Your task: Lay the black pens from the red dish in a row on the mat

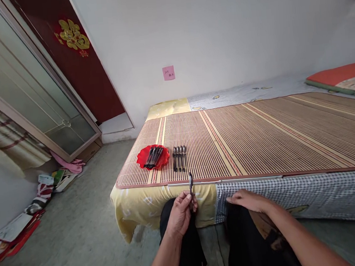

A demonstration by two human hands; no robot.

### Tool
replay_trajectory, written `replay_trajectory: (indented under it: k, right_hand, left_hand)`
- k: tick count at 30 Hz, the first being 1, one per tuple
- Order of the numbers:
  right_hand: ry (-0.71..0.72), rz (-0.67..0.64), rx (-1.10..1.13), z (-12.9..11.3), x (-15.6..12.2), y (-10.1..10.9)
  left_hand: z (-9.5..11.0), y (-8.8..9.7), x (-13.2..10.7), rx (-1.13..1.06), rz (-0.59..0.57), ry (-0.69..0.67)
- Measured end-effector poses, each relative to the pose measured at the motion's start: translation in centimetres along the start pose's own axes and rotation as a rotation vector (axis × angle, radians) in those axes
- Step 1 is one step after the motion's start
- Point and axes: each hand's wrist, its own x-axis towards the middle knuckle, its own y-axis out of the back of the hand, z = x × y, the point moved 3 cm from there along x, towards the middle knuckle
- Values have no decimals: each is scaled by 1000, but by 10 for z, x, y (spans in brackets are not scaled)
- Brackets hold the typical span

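My left hand [181, 213] is closed around a dark pen [191, 181] that points up towards the edge of the bamboo mat [258, 138]. My right hand [248, 200] rests flat and open on my knee, holding nothing. On the mat just ahead lies a row of several dark pens [179, 157], side by side. To their left sits a red plate [142, 157] holding several more pens [153, 156].
The mat covers a low bed [295, 197] with a yellow and checked sheet. A folded orange and green blanket [343, 76] lies at the far right. Papers and clutter [31, 208] litter the floor at left, below a glass door [38, 99]. A pink note [168, 73] hangs on the wall.
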Motion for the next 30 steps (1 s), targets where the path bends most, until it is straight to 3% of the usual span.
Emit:
replay_trajectory:
  k: [4,11,14,19,21,25,27,30]
  right_hand:
    - [-71,-66,-54,-2,-1,0]
    - [83,-30,46,-14,-7,-7]
    - [60,-28,28,-25,-13,-13]
    - [72,234,-195,-60,-30,-24]
    - [118,312,-111,-71,-33,-31]
    - [230,392,279,-82,-26,-32]
    - [265,476,458,-88,-17,-17]
    - [296,635,688,-107,3,24]
  left_hand:
    - [1,-1,-1,5,10,-11]
    - [2,-1,-4,24,40,-27]
    - [5,0,-5,33,49,-33]
    - [13,0,-9,42,48,-40]
    - [17,1,-10,37,61,-39]
    - [25,-6,1,59,53,-33]
    - [33,-19,19,84,41,-33]
    - [51,-50,58,97,37,-85]
